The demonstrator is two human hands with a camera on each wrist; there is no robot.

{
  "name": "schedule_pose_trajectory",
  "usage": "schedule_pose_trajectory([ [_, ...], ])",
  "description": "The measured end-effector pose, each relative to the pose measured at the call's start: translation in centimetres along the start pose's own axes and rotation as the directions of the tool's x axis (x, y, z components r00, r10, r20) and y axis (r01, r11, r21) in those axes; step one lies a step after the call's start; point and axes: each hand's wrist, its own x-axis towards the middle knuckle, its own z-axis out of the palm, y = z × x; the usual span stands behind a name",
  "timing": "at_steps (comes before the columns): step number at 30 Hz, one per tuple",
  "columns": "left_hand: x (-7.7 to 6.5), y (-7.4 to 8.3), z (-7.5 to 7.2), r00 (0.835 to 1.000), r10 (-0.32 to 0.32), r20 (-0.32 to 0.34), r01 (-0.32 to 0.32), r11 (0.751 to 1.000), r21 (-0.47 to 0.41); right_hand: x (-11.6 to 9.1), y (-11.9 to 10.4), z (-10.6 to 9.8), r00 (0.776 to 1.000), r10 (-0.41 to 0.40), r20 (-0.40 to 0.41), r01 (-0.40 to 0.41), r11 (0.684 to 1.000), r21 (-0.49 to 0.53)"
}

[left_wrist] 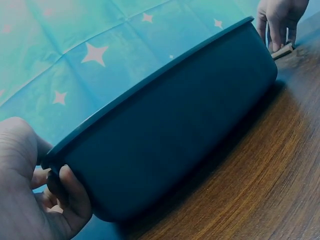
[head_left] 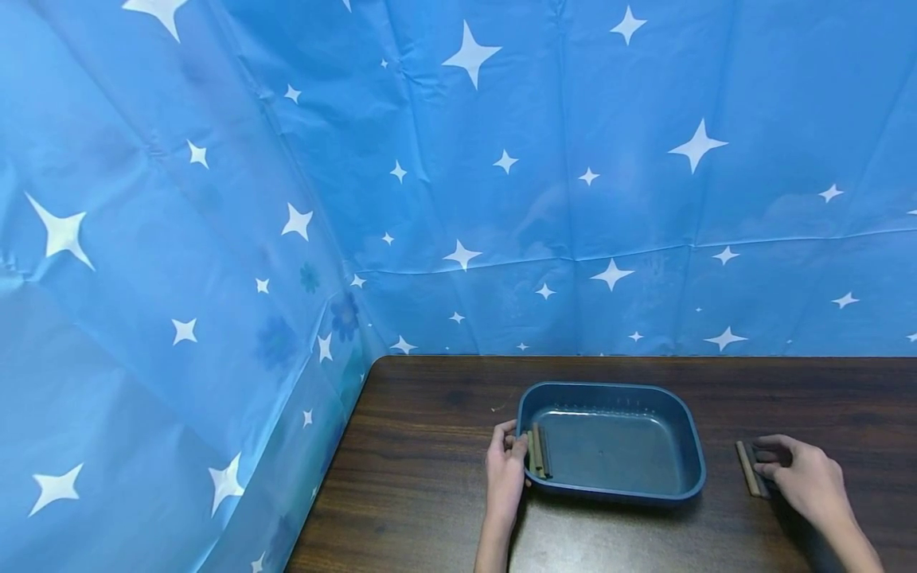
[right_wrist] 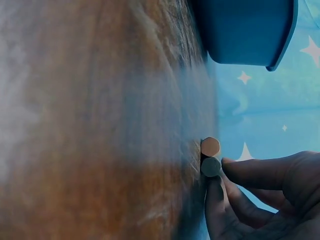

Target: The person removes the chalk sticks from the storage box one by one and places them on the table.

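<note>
My left hand (head_left: pixel 505 476) grips the left rim of a blue rectangular basin (head_left: pixel 695 446), thumb over the edge and fingers outside. Several slim sticks (head_left: pixel 536 452), greenish, brown and dark, lie inside the basin against its left wall. To the right of the basin, a tan hexagonal stick (head_left: pixel 748 469) and a dark grey stick (right_wrist: pixel 210 167) lie side by side on the table. My right hand (head_left: pixel 809 477) pinches the grey one between thumb and fingertips. In the right wrist view, the tan stick's end (right_wrist: pixel 210 147) shows right beside it.
A dark wood-grain table (head_left: pixel 423 446) carries everything. Behind it and along its left side hangs a blue sheet (head_left: pixel 544 207) with white stars. A stretch of table lies between the basin's right wall and the two sticks.
</note>
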Motion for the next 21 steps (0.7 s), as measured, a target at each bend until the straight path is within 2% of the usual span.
schedule_pose_trajectory([
  [8, -0.1, 0.1, 0.0, 1.000, -0.007, 0.002, 0.007, 1.000, -0.004, 0.4, 0.1, -0.1, 1.000, -0.012, -0.029, 0.012, 1.000, 0.003],
  [15, -0.1, 0.1, 0.0, 1.000, -0.007, 0.003, 0.007, 1.000, -0.005, -0.4, -2.4, -1.5, 0.989, -0.075, -0.128, 0.075, 0.997, -0.002],
  [21, 0.0, 0.0, 0.0, 1.000, -0.010, 0.007, 0.010, 1.000, -0.011, -1.0, -4.7, -2.5, 0.984, -0.118, -0.133, 0.121, 0.993, 0.009],
])
